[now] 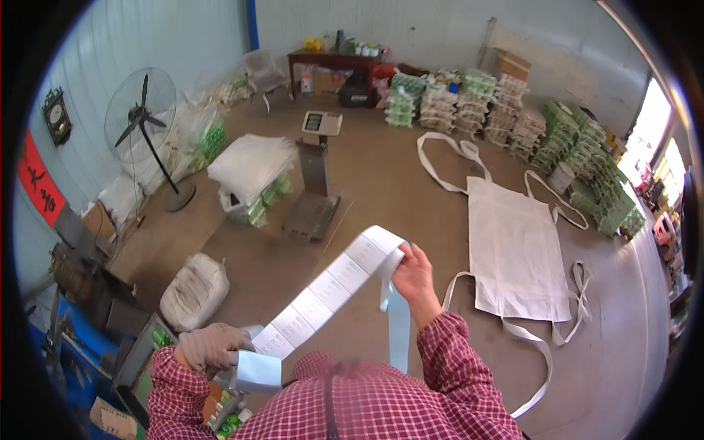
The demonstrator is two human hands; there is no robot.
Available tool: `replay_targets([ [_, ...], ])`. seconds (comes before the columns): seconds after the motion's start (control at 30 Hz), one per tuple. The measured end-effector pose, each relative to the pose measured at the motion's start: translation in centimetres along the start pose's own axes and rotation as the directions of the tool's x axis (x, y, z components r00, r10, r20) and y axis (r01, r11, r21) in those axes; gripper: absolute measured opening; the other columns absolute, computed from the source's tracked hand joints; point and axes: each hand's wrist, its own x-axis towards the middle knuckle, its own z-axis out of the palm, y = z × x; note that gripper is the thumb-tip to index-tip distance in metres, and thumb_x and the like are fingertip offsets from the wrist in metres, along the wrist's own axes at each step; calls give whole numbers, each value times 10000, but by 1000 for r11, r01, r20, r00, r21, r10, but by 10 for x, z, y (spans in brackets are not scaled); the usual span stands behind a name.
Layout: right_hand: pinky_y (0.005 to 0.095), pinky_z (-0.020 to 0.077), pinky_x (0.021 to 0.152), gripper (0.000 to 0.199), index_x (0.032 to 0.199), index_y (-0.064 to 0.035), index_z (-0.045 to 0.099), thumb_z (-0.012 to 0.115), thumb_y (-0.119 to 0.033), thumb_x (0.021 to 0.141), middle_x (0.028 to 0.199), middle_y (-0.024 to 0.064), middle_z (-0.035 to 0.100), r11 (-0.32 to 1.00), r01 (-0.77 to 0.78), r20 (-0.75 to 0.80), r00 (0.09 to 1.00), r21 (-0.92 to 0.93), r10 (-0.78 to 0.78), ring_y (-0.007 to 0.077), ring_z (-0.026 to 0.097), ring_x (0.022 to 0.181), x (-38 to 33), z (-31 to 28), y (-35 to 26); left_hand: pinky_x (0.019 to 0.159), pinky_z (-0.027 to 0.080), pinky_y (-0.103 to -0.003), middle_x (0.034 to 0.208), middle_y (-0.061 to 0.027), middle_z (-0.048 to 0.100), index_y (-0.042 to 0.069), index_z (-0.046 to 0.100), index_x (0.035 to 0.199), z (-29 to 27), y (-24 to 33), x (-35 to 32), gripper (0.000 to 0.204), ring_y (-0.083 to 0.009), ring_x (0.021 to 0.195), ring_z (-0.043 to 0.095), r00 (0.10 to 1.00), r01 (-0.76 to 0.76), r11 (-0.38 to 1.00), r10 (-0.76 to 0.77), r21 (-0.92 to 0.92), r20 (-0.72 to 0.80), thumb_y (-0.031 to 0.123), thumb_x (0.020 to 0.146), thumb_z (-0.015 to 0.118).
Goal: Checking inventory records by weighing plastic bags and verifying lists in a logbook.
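A long strip of white printed labels (320,299) stretches between my two hands, rising from lower left to upper right. My left hand (214,346), in a grey knit glove, is closed on its lower end, where a light blue folded part (258,372) of the strip hangs below the fingers. Bare, my right hand (413,274) pinches the upper end, where the strip bends over. From there a length of light blue backing (398,330) hangs down in front of my checked shirt.
A white bulk bag (513,249) with long straps lies flat on the floor at right. Ahead stand a platform scale (317,176) and a pile of white sheets (251,167). A white bundle (193,292), a fan (143,121) and stacked green-and-white packs (480,95) stand around.
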Motion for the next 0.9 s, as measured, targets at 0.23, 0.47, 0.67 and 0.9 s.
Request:
replay_targets([
  [0.23, 436, 350, 986, 434, 1137, 26, 486, 504, -329, 889, 1169, 170, 536, 884, -466, -153, 877, -40, 456, 311, 499, 1104, 123, -11, 114, 733, 449, -329, 912, -120, 596, 86, 622, 1053, -59, -1, -10, 320, -286, 867, 584, 979, -175, 984, 172, 23, 112, 250, 787, 552],
  [0.47, 469, 381, 959, 299, 1127, 44, 458, 457, -96, 863, 1120, 201, 543, 925, -378, -279, 892, -30, 355, 343, 512, 1076, 244, 22, 131, 712, 468, -328, 958, -124, 621, 113, 635, 1052, -105, -54, -35, 343, -267, 846, 611, 998, -15, 994, 8, -105, -63, 297, 781, 534],
  [0.67, 471, 372, 964, 279, 1074, 44, 483, 478, -73, 821, 1068, 175, 567, 970, -212, -325, 932, -122, 162, 332, 524, 1038, 341, 87, 99, 669, 470, -283, 850, -116, 641, 74, 657, 987, -161, -104, -16, 368, -220, 753, 626, 915, 320, 907, -371, -273, -160, 324, 742, 547],
  [0.9, 397, 434, 876, 239, 1037, 24, 503, 506, -32, 805, 1014, 141, 579, 986, -114, -272, 959, -120, 78, 272, 554, 969, 416, 144, 82, 659, 475, -298, 833, -112, 640, -2, 638, 976, -257, -160, 32, 433, -198, 752, 624, 893, 385, 790, -450, -477, -25, 326, 694, 603],
])
